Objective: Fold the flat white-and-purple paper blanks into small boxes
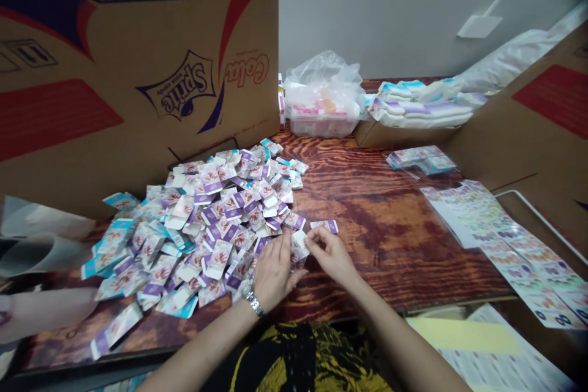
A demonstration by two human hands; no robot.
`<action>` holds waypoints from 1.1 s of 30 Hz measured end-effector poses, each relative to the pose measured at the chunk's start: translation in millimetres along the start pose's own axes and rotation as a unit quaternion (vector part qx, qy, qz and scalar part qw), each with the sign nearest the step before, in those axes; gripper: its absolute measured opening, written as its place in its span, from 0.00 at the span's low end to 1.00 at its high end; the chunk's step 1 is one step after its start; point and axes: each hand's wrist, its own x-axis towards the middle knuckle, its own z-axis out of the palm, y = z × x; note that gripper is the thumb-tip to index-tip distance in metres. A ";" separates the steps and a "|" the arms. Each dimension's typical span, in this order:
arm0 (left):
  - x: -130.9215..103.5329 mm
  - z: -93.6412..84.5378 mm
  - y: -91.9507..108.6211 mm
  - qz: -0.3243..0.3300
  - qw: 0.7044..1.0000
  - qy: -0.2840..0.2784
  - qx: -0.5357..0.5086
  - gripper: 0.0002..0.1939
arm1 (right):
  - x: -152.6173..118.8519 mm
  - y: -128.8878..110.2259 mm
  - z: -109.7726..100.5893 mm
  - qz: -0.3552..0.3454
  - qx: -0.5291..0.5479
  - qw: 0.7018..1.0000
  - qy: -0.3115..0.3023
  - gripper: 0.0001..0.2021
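Note:
A small printed paper box [299,246] with a white flap stands between my hands on the dark wood table. My left hand [274,269], with a metal watch at its wrist, holds the box from the left, fingers straight and thumb at the near side. My right hand [331,255] pinches the flap at the box's upper right edge. Just beyond my right fingers lies a flat purple-and-white box [324,226]. To the left spreads a large pile of small purple, blue and white boxes [225,214], reaching up to my left hand.
A large cardboard carton [138,110] rises behind the pile, another [519,128] on the right. A plastic bag [324,98] and a low carton of packets [408,131] stand at the back. Sticker sheets [519,239] lie on the right; a clear plastic roll [41,254] is left.

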 end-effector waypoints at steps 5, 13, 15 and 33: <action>6.1 -4.6 -2.2 -0.023 0.999 0.011 -0.028 0.35 | -3.2 -19.7 3.6 -0.011 0.051 0.999 0.001 0.09; 7.3 -15.3 -4.1 -0.026 0.999 0.018 -0.033 0.29 | -3.9 -33.9 3.8 -0.047 -0.042 0.998 0.014 0.08; 7.5 -16.9 -6.4 -0.014 0.999 0.025 -0.030 0.26 | -3.4 -37.6 1.8 -0.056 -0.089 0.994 0.024 0.08; 9.6 -33.4 -4.0 0.001 0.992 0.051 -0.117 0.19 | -15.2 -50.3 4.8 -0.092 0.020 0.996 0.008 0.10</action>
